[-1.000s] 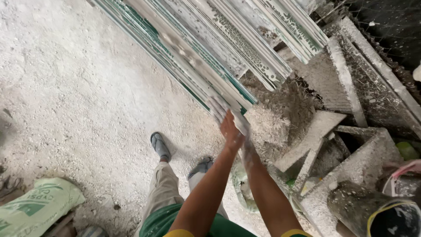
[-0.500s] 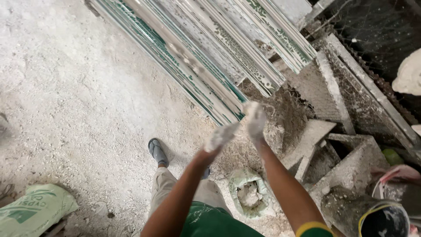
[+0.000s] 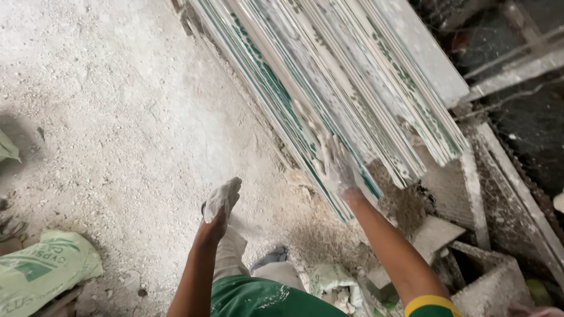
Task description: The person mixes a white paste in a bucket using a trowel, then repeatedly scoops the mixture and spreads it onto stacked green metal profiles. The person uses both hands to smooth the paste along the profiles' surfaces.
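Note:
My right hand (image 3: 339,167), coated in white plaster, lies flat on the near end of a long stack of white and green moulded strips (image 3: 352,88) that runs up toward the top of the view. My left hand (image 3: 220,202), also white with plaster, hangs in the air over the dusty floor with its fingers curled loosely and nothing visible in it. It is apart from the stack, to its left. Below are my green shorts (image 3: 264,296) and my feet on the floor.
A green and white sack (image 3: 41,273) lies at the lower left. Grey concrete blocks and moulds (image 3: 470,258) crowd the lower right. A plaster-smeared container (image 3: 332,282) sits by my feet. The floor (image 3: 117,117) is rough and covered in white dust.
My right hand moved up onto the end of the stack. My left hand dropped away to the left. The view shifted closer to the strips.

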